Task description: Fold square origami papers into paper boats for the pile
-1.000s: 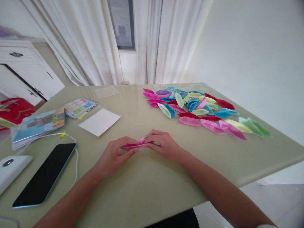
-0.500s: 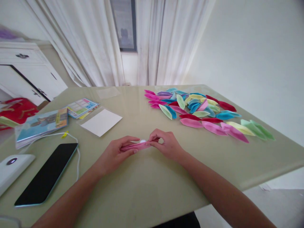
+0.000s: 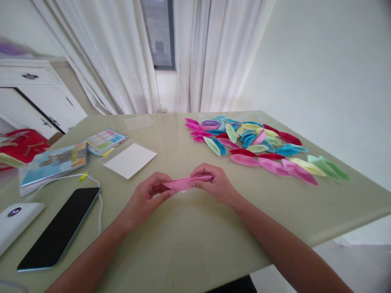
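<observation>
A narrow piece of folded pink paper [image 3: 182, 185] is held level between my two hands, just above the table. My left hand [image 3: 152, 191] pinches its left end between thumb and fingers. At the other end, my right hand [image 3: 211, 183] grips it, thumb in front and fingers behind. Beyond my right hand lies a spread of folded paper pieces [image 3: 275, 166], pointed at both ends, in pink, red, blue, yellow, green and purple.
A white sheet [image 3: 130, 159] lies left of centre, with booklets [image 3: 53, 165] further left. Nearer me are a black-screened phone [image 3: 59, 230], a white device [image 3: 18, 221] and a white cable [image 3: 100, 211]. The table's edge [image 3: 348, 228] runs along the right.
The pink paper has shifted within my fingers and shows a wider face. My right hand now holds it further along its right end. A small white spot behind it no longer shows.
</observation>
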Motion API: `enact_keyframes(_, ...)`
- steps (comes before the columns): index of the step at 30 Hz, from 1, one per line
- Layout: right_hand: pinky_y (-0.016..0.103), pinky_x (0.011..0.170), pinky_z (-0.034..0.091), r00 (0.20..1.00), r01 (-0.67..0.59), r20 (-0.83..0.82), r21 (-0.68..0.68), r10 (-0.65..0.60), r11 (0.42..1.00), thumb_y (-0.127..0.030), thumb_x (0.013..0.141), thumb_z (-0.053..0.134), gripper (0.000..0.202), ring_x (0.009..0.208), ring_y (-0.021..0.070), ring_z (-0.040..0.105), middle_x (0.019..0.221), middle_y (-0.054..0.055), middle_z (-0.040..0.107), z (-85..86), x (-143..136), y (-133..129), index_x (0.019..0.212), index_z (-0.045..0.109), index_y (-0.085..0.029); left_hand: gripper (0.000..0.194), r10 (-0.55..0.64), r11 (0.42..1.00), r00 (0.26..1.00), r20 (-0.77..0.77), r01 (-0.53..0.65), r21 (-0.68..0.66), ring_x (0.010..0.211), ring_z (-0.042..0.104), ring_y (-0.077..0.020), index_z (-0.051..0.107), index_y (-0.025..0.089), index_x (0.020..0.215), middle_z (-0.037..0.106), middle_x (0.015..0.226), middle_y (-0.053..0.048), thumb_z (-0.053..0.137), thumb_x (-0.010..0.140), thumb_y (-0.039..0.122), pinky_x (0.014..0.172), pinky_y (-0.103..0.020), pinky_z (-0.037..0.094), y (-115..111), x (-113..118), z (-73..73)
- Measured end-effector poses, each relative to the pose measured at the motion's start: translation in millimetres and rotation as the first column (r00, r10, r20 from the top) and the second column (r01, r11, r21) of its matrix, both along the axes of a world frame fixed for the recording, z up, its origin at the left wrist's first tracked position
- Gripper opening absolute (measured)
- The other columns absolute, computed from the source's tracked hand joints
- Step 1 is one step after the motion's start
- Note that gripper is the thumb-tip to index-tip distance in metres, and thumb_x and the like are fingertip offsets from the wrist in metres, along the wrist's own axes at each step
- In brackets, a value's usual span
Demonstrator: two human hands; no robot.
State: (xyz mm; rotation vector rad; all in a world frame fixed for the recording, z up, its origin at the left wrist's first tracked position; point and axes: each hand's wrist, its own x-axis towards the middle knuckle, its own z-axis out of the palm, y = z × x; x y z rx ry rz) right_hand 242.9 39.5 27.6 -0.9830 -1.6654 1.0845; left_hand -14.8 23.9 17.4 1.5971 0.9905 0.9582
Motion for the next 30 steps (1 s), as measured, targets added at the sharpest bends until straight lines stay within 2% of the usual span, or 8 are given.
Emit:
enact_keyframes(3, 0.026, 0.072, 0.055, 0.996, -0.084, 0.038, -0.018, 0.085, 0.996, -0.028, 0.083, 0.086, 0.016, 0.078, 0.0170, 0.072, 0.088, 0.003, 0.078, 0.8, -1.3, -2.2, 0.092, 0.078, -0.017, 0.022, -0.069, 0.997, 0.991, -0.111, 0.073, 0.035, 0.090, 0.074, -0.0207, 0.068, 0.020, 0.100, 0.076, 0.096, -0.004, 0.078, 0.090, 0.037, 0.080, -0.029, 0.058, 0.3, -2.6, -0.3)
enact_keyframes(7, 0.025, 0.069, 0.054, 0.992, -0.109, 0.063, -0.054, 0.112, 0.993, -0.027, 0.085, 0.085, 0.013, 0.075, 0.0159, 0.070, 0.086, 0.003, 0.078, 2.1, -3.4, -6.4, 0.092, 0.080, -0.017, 0.029, -0.179, 0.982, 0.980, -0.083, 0.173, -0.079, 0.091, 0.071, -0.0197, 0.064, 0.021, 0.106, 0.075, 0.097, -0.002, 0.083, 0.087, 0.034, 0.081, -0.028, 0.054, -2.9, 0.0, -4.1)
enact_keyframes(12, 0.024, 0.063, 0.052, 0.993, -0.115, 0.021, -0.107, 0.118, 0.988, -0.032, 0.083, 0.086, 0.019, 0.070, 0.0147, 0.068, 0.082, 0.004, 0.078, -1.0, -1.9, -5.1, 0.092, 0.081, -0.016, 0.032, -0.154, 0.983, 0.987, -0.038, 0.149, -0.108, 0.088, 0.068, -0.0197, 0.066, 0.020, 0.102, 0.073, 0.094, -0.002, 0.086, 0.083, 0.038, 0.077, -0.027, 0.052, -3.6, 3.4, -7.0)
enact_keyframes(18, 0.022, 0.054, 0.052, 0.981, -0.169, -0.136, -0.246, 0.139, 0.954, -0.039, 0.081, 0.089, 0.027, 0.060, 0.0120, 0.064, 0.078, 0.002, 0.073, -7.7, -1.7, -0.4, 0.091, 0.080, -0.015, 0.029, -0.175, 0.956, 0.984, 0.023, 0.175, -0.237, 0.071, 0.061, -0.0157, 0.074, 0.018, 0.088, 0.068, 0.078, 0.000, 0.087, 0.080, 0.042, 0.064, -0.024, 0.045, -3.1, 5.5, -5.5)
enact_keyframes(22, 0.020, 0.052, 0.051, 0.951, -0.258, -0.258, -0.361, 0.170, 0.896, -0.041, 0.075, 0.093, 0.031, 0.063, 0.0106, 0.064, 0.093, 0.005, 0.076, -8.9, -2.9, 1.1, 0.084, 0.078, -0.015, 0.027, -0.194, 0.937, 0.977, 0.089, 0.211, -0.279, 0.078, 0.065, -0.0190, 0.080, 0.018, 0.087, 0.073, 0.085, -0.003, 0.092, 0.073, 0.039, 0.069, -0.027, 0.049, -6.8, 8.1, -1.9)
enact_keyframes(25, 0.021, 0.057, 0.054, 0.915, -0.339, -0.358, -0.437, 0.185, 0.833, -0.041, 0.070, 0.097, 0.036, 0.070, 0.0118, 0.067, 0.105, 0.007, 0.076, -10.3, -4.5, 0.5, 0.074, 0.074, -0.014, 0.030, -0.153, 0.914, 0.974, 0.165, 0.203, -0.350, 0.073, 0.066, -0.0183, 0.078, 0.017, 0.081, 0.073, 0.078, -0.002, 0.096, 0.069, 0.039, 0.067, -0.027, 0.049, -7.6, 5.7, -2.9)
enact_keyframes(28, 0.021, 0.060, 0.053, 0.894, -0.380, -0.414, -0.500, 0.171, 0.778, -0.042, 0.070, 0.097, 0.038, 0.067, 0.0100, 0.066, 0.095, 0.004, 0.076, -13.0, -6.2, -1.1, 0.072, 0.072, -0.013, 0.037, -0.098, 0.890, 0.966, 0.238, 0.193, -0.414, 0.068, 0.068, -0.0175, 0.074, 0.017, 0.079, 0.073, 0.071, -0.001, 0.098, 0.066, 0.041, 0.065, -0.026, 0.050, -7.3, 0.8, -6.9)
enact_keyframes(30, 0.020, 0.059, 0.051, 0.892, -0.397, -0.415, -0.533, 0.177, 0.748, -0.043, 0.072, 0.096, 0.038, 0.061, 0.0095, 0.065, 0.076, 0.001, 0.074, -15.1, -6.6, -1.6, 0.074, 0.073, -0.013, 0.040, -0.082, 0.873, 0.955, 0.284, 0.207, -0.441, 0.068, 0.070, -0.0176, 0.070, 0.017, 0.078, 0.074, 0.072, -0.001, 0.100, 0.065, 0.040, 0.065, -0.025, 0.050, -8.1, -1.8, -8.8)
